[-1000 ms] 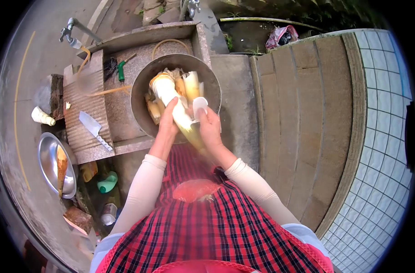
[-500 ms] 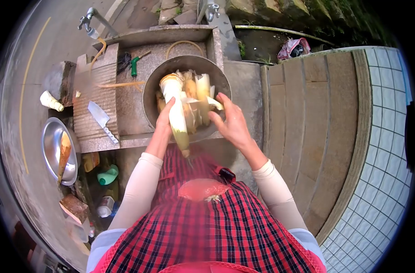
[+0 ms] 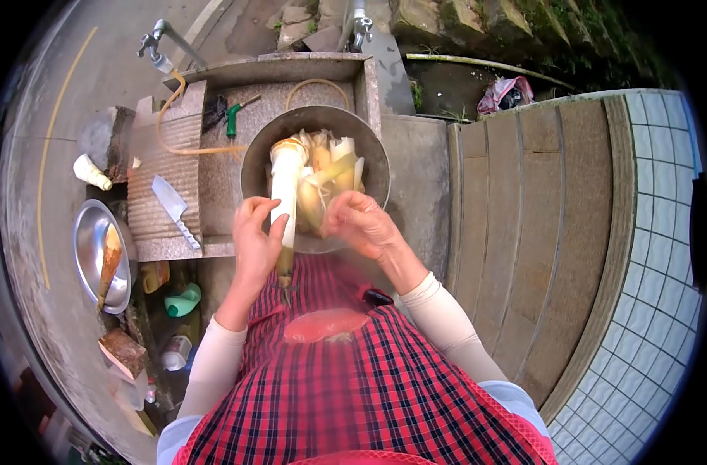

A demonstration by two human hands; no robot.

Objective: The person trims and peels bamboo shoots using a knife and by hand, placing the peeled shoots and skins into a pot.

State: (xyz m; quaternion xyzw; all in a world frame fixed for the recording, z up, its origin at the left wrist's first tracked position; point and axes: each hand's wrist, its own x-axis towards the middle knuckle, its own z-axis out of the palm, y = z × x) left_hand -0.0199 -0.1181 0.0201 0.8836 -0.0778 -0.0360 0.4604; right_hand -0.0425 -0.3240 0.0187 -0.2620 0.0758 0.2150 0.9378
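Observation:
A pale bamboo shoot stands tilted in a round metal pot, its dark narrow tip pointing down toward the apron. My left hand is at the shoot's left side near the lower end, thumb and fingers apart and curved beside it. Right of the shoot, over the pot's near rim, is my right hand, its fingers curled together; whatever they may hold is hidden. Peeled husks and yellowish pieces fill the pot between and beyond my hands.
Left of the pot, a knife lies on a ribbed board. A steel bowl holds another shoot. A green-handled tool and a hose lie in the stone sink. Brown steps are at right.
The shoot has become more upright. My right hand first let go of a pale piece of husk, then moved back left with its fingers curling. My left hand has shifted down and left, its fingers loosening.

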